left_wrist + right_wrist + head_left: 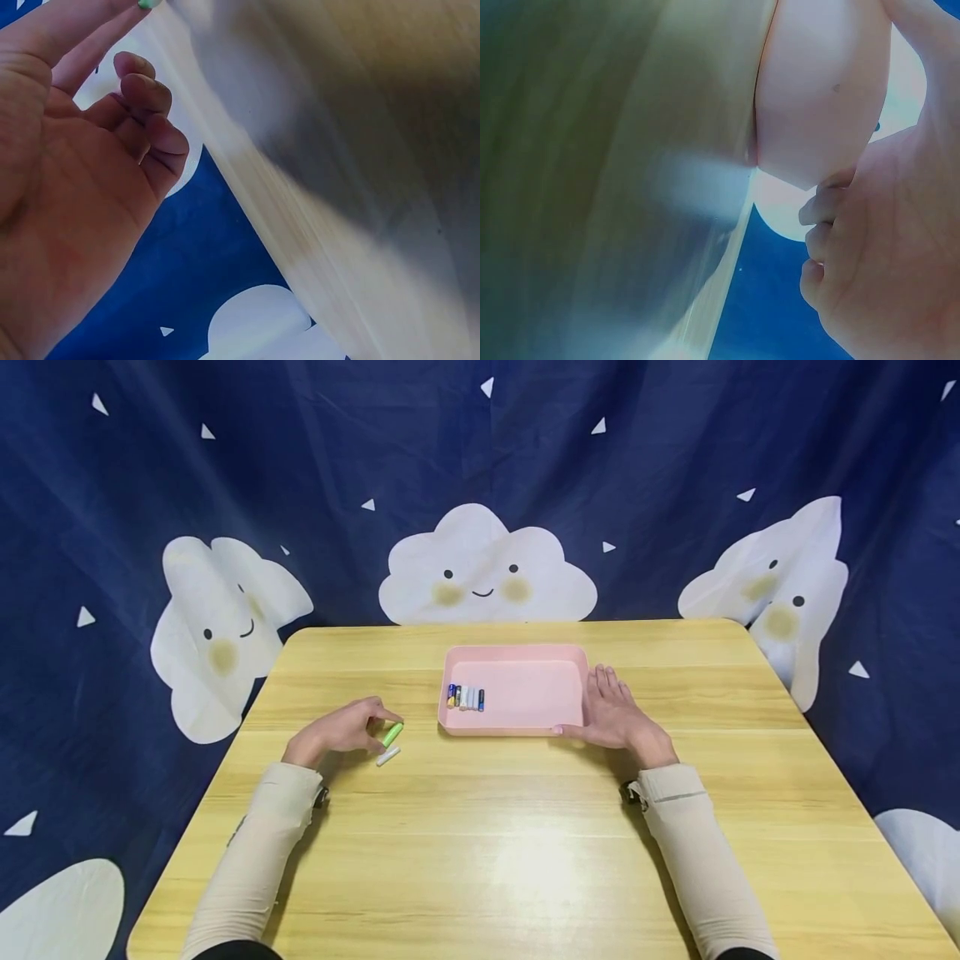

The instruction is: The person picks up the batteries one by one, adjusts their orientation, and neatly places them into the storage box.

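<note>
In the head view my left hand (pixel 347 727) pinches a lime-green battery (pixel 392 734) lengthwise between thumb and forefinger, close over the table. Just in front of it lies a white battery (pixel 387 757). The green battery's end (pixel 148 3) shows at the top edge of the left wrist view, where the other fingers curl loosely. My right hand (pixel 617 717) rests along the right wall of a pink tray (pixel 536 693), fingers extended and thumb at the front rim. A row of several batteries (pixel 465 697), dark and white, stands side by side at the tray's left end.
The wooden table (pixel 480 827) has rounded far corners. Behind it hangs a dark blue curtain (pixel 337 460) printed with white clouds and small triangles. The tray's wall (pixel 821 90) rises beside the right hand in the right wrist view.
</note>
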`<state>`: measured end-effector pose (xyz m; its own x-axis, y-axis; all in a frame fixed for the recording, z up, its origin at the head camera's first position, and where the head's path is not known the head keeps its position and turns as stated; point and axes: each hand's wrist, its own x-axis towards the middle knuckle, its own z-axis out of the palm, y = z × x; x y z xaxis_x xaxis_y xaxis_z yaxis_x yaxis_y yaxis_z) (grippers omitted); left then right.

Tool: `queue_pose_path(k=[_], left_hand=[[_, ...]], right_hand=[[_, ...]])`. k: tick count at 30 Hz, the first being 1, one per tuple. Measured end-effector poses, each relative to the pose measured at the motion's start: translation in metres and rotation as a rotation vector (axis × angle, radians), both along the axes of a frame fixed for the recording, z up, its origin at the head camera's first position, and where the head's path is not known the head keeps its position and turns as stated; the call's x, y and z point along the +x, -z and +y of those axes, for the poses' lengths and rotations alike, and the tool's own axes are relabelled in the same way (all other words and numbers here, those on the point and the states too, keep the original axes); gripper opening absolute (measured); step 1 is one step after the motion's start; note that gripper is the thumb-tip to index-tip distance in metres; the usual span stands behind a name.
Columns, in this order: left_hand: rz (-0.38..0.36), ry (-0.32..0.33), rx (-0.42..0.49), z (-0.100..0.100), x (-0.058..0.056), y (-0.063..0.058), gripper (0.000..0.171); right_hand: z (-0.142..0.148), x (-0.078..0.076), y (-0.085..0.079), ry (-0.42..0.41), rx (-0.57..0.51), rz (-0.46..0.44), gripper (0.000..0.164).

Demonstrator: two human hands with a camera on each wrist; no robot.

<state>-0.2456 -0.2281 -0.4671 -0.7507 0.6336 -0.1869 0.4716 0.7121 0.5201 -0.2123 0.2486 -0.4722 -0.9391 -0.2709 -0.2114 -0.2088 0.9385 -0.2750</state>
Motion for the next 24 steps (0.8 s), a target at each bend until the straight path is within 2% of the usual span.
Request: queue_pose_path(k=[15,20,24], left_hand=[[0.021,-0.086,-0.013,0.003,-0.003,0.001,0.056],[0.045,-0.148,0.024,0.003,-0.006,-0.003,0.056],[0.079,-0.174,0.077,0.007,-0.010,-0.007,0.056]], right_hand=[[-0.001,0.000,0.001,0.004,-0.005,-0.006,0.135],[0.000,0.000,0.001,0.006,-0.005,-0.004,0.135],[-0.001,0.000,0.000,0.008,-0.003,-0.004,0.134]])
